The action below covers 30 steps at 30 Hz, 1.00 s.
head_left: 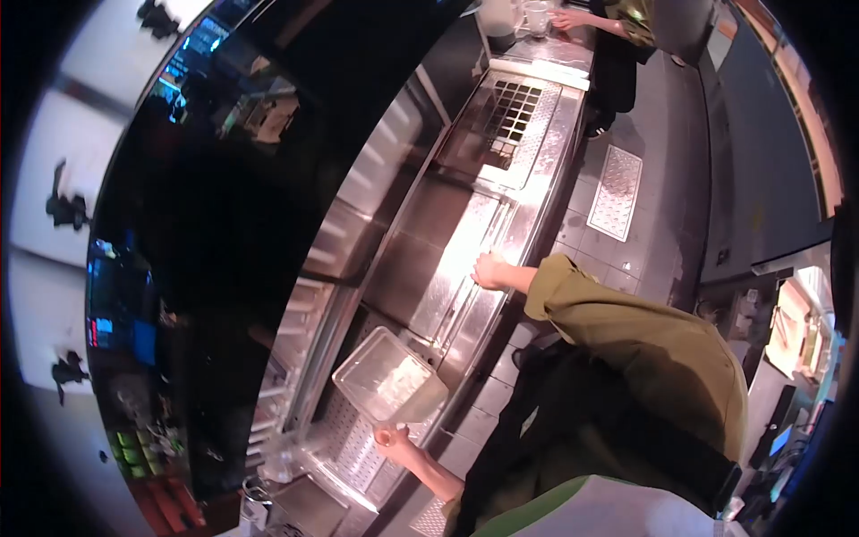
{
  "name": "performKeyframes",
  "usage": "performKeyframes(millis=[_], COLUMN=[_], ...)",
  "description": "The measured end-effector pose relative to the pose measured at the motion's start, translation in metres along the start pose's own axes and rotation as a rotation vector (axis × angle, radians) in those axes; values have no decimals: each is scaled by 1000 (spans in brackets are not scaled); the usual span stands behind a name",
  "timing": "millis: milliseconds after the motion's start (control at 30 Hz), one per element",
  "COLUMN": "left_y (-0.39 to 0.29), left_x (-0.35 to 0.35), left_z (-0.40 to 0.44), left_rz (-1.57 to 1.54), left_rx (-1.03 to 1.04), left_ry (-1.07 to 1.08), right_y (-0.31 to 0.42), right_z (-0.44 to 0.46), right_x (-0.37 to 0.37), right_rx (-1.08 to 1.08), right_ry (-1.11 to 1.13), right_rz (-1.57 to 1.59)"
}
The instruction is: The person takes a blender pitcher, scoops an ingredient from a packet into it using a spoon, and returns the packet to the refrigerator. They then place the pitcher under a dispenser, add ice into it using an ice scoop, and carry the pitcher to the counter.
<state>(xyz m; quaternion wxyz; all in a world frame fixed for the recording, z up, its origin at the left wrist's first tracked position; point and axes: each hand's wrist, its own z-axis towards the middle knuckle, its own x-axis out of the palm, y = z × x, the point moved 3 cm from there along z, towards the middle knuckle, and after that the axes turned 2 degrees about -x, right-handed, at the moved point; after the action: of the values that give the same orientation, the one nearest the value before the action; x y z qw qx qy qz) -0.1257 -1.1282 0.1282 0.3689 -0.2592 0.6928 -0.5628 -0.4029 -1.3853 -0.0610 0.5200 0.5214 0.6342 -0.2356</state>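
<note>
A clear rectangular plastic container (pixel 356 374) is held by its near edge in my left hand (pixel 390 438), tilted over the perforated metal tray (pixel 344 452). Pale reflections or contents show inside the container; which of the two I cannot tell. My right hand (pixel 488 270) is closed, its fingers curled over a long metal bar (pixel 456 311) along the front of the stainless steel counter (pixel 416 259). Beside that hand lies a smooth steel panel of the counter.
Farther along the counter is a black grid (pixel 514 112) set in the steel. At the far end another person's hand (pixel 571 19) is at a white jug (pixel 537 16). A dark glossy panel (pixel 206 242) stands behind the counter. A metal floor plate (pixel 616 192) lies in the tiled aisle.
</note>
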Motion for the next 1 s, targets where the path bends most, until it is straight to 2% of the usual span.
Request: performKeyframes(millis=[67,133,200,233,300,333,400,500,533,600,667,733,833,933,967,1000], left_y=[-9,-28,-62,-67,-75,-79,-93,-121,-105,-123,-119,-120,-131,-139,-130,-126], left_x=[15,41,88,111,153,178,237,328,356,420,484,552,661,771,811,851], left_z=[-10,-34,-75,-91,-122,-141,-180,-260,-268,-326,-368,-411,-483,-553,-569,-592], left_rz=[-7,-56,-148,-137,-110,-102,-82,-148,-213,-76,-108,-105,-67,5,38,-54], left_rx=[8,44,114,103,85,104,153,64,91,15,-29,-61,-33,-43,-11,20], left_ry=[102,177,222,264,339,400,537,682,762,871,925,1075,1304,1433,1456,1524], right_y=[-4,-14,-28,-44,-89,-122,-201,-333,-372,-443,-511,-577,-664,-775,-811,-835], right_z=[-4,-16,-57,-84,-149,-179,-227,-306,-326,-361,-383,-402,-437,-468,-485,-505], right_x=[5,15,0,-13,-37,-35,-9,21,22,8,-7,-18,-37,22,62,95], right_rx=[-57,-118,-135,-186,-155,-134,33,386,506,582,618,646,732,826,888,947], right_ry=[50,-213,-495,-540,-689,-791,-734,-626,-583,-631,-731,-892,-1001,-997,-970,-936], right_rz=[56,408,369,489,506,498,634,629,623,661,699,738,844,807,889,974])
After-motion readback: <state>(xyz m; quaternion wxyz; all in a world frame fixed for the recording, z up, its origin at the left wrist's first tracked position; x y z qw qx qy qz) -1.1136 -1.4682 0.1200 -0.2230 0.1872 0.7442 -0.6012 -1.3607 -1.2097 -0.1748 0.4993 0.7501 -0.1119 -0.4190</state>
